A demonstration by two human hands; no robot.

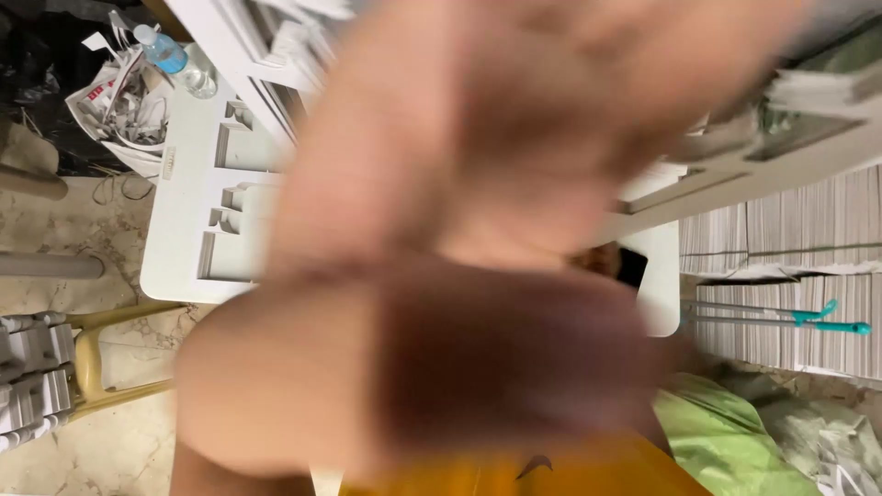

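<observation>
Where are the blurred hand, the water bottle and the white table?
hand (478,230), head view, middle of the blurred palm.
water bottle (170,57), head view, blue-labelled body.
white table (188,165), head view, bare top near left edge.

One hand (459,230) is showing bare and heavily blurred, wearing no visible glove or ring. Below it, an orange garment (514,468) bearing a small dark mark is appearing.

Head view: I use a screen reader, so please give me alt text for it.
A blurred hand close to the lens fills most of the picture. Behind it are a white table, a plastic bottle and stacked paper.
</observation>
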